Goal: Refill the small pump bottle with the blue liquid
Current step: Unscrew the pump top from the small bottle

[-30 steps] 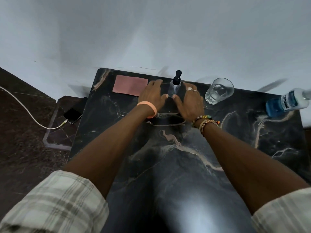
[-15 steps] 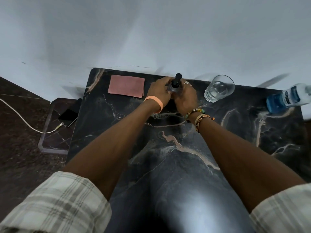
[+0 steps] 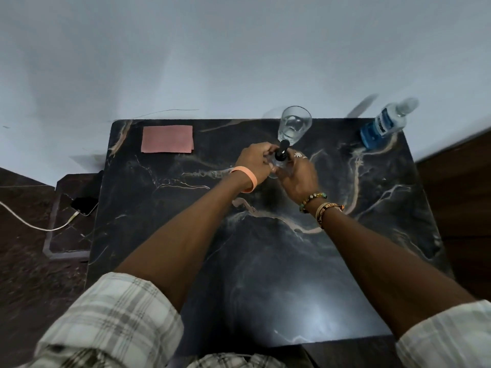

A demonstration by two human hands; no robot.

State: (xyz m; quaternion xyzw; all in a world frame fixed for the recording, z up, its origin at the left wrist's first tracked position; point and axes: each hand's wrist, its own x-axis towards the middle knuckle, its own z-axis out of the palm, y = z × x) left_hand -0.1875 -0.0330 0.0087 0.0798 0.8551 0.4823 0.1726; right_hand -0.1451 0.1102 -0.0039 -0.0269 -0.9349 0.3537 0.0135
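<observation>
A small clear pump bottle (image 3: 280, 162) with a black pump top stands on the black marble table (image 3: 265, 248), a little in from its far edge. My left hand (image 3: 256, 162) wraps it from the left, fingers near the pump collar. My right hand (image 3: 299, 173) holds its body from the right. Most of the bottle is hidden by my fingers. A bottle of blue liquid (image 3: 384, 126) with a white cap stands at the far right corner, well apart from both hands.
An empty drinking glass (image 3: 294, 126) stands just behind the pump bottle. A pink cloth (image 3: 167, 138) lies at the far left of the table. A phone (image 3: 84, 205) on a white cable rests on a low ledge to the left. A wall rises behind.
Both hands went from flat beside the pump bottle to closed around it. The bottle now stands nearer me, in front of the glass.
</observation>
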